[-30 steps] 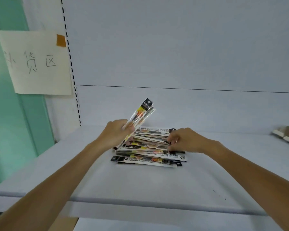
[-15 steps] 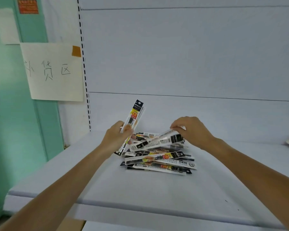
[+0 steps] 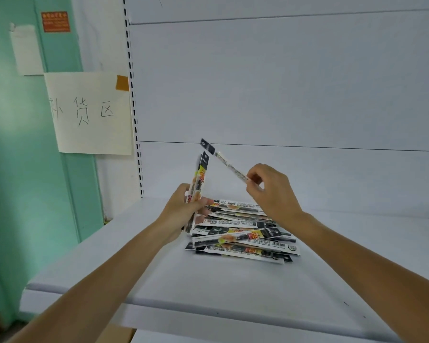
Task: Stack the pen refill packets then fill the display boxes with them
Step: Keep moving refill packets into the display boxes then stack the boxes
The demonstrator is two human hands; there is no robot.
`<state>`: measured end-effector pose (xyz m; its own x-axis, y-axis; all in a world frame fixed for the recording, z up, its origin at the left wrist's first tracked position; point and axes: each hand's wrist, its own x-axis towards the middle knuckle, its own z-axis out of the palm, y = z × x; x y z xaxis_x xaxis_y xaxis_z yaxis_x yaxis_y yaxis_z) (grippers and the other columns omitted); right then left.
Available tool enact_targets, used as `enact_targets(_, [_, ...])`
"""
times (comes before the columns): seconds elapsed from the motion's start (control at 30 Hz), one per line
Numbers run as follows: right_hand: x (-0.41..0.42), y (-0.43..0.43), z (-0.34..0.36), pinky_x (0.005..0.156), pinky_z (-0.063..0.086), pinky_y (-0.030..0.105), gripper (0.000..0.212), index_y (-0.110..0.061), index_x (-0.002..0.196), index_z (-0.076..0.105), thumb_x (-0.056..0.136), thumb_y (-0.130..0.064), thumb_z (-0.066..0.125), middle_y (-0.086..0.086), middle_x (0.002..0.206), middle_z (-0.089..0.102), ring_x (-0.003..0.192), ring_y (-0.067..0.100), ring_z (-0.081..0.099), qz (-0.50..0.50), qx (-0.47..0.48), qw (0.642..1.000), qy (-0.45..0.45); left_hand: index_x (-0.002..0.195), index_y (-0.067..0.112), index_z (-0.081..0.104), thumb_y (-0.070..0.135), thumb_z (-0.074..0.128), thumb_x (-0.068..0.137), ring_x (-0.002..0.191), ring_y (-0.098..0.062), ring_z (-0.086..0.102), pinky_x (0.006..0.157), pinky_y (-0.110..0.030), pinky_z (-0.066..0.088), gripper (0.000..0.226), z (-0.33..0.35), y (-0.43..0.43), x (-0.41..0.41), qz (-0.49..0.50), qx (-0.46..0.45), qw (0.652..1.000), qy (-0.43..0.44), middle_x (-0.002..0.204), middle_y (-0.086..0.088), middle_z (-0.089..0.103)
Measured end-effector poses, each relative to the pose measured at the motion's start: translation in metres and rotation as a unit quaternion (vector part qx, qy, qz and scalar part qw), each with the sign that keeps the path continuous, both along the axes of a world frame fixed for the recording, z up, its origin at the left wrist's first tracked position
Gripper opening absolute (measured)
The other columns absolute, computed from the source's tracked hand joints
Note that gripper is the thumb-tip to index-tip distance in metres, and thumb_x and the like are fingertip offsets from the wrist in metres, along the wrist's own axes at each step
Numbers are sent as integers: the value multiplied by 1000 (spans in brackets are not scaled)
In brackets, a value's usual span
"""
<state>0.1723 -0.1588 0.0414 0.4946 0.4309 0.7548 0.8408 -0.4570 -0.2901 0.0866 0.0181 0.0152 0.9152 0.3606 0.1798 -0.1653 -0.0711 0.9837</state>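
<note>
Our left hand (image 3: 182,212) grips a few refill packets (image 3: 199,180) upright. Our right hand (image 3: 270,194) pinches a single packet (image 3: 229,165), tilted toward them. The pile (image 3: 243,233) lies on the shelf (image 3: 159,280) under both hands, toward its back edge.

A white shelf (image 3: 233,288) has a white back wall (image 3: 282,82) behind it. A strip with black slots (image 3: 133,100) runs up from the shelf's far left corner. Left of the strip hangs a big paper sign (image 3: 89,112) with handwriting, held by brown tape (image 3: 122,82). Higher up on the green wall (image 3: 15,169) are a small white paper (image 3: 26,49) and an orange sticker (image 3: 55,21).
</note>
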Motion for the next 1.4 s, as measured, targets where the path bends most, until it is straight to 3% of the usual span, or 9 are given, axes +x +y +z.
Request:
enact_targets(0.2, [-33, 36, -18, 69, 41, 27, 16, -6, 102, 53, 93, -17, 48, 3, 99, 48, 78, 17, 48, -3, -158, 987, 7, 90, 11, 59, 53, 40, 93, 53, -10, 43, 44, -19, 37, 47, -3, -20, 10, -19, -78, 994, 68, 70, -1, 58])
enact_targets(0.33, [-35, 48, -33, 74, 43, 31, 25, -3, 103, 58, 94, -21, 44, 6, 104, 57, 92, 23, 55, 18, -114, 993, -15, 97, 12, 63, 40, 40, 98, 87, -22, 61, 80, -37, 48, 36, -2, -23, 12, -36, -74, 995, 58, 91, -7, 66])
enact_targets(0.47, [-31, 44, -40, 82, 46, 28, 25, -2, 95, 69, 89, -13, 47, 6, 104, 66, 90, 21, 62, 112, -83, 990, -3, 99, 10, 63, 24, 41, 99, 65, -15, 64, 55, -25, 51, 26, -4, -21, 2, -30, -117, 991, 64, 72, -4, 67])
enact_targets(0.77, [-41, 52, -42, 68, 43, 19, 41, -8, 120, 44, 85, -17, 62, 5, 112, 50, 95, 18, 53, 59, -35, 977, 203, 104, 20, 60, 27, 47, 96, 80, -15, 59, 69, -29, 47, 17, 12, -39, -2, -8, -237, 971, -41, 84, 0, 61])
enact_targets(1.0, [-47, 27, -26, 61, 42, 30, 12, -17, 80, 51, 92, -15, 47, 2, 72, 57, 66, 18, 52, 114, 17, 957, 267, 106, 28, 59, 29, 38, 99, 97, -15, 57, 81, -29, 43, 22, 16, -49, -11, -137, -134, 981, -29, 105, 1, 62])
enact_targets(1.13, [-42, -2, -20, 51, 33, 21, 23, -15, 68, 48, 89, -10, 42, -2, 61, 50, 53, 11, 44, 52, 27, 935, 351, 132, 22, 44, 23, 54, 90, 133, -17, 30, 107, -34, 28, 43, 12, -57, -10, 109, 41, 992, -52, 142, -1, 33])
enact_targets(1.27, [-35, -39, -17, 44, 32, 18, 27, -11, 56, 47, 80, 0, 45, -4, 44, 49, 44, 11, 45, -13, 58, 919, 389, 132, 15, 35, 12, 62, 68, 131, -27, 23, 107, -38, 28, 70, 13, -87, -13, 197, 541, 743, -342, 141, -11, 26])
enact_targets(1.33, [-37, -59, -14, 45, 30, 22, 30, -10, 50, 40, 78, 2, 43, 0, 44, 45, 46, 16, 42, -37, 49, 929, 365, 135, 14, 35, 18, 69, 61, 131, -32, 30, 109, -49, 24, 81, 8, -100, 0, 162, 729, 576, -332, 139, -13, 36])
enact_targets(1.4, [-39, -83, -9, 49, 32, 24, 25, -9, 51, 44, 75, -2, 43, 4, 48, 51, 47, 16, 42, -40, 3, 932, 359, 128, 11, 47, 24, 76, 53, 113, -28, 53, 104, -55, 32, 82, 6, -111, 15, 133, 799, 522, -269, 116, -11, 60])
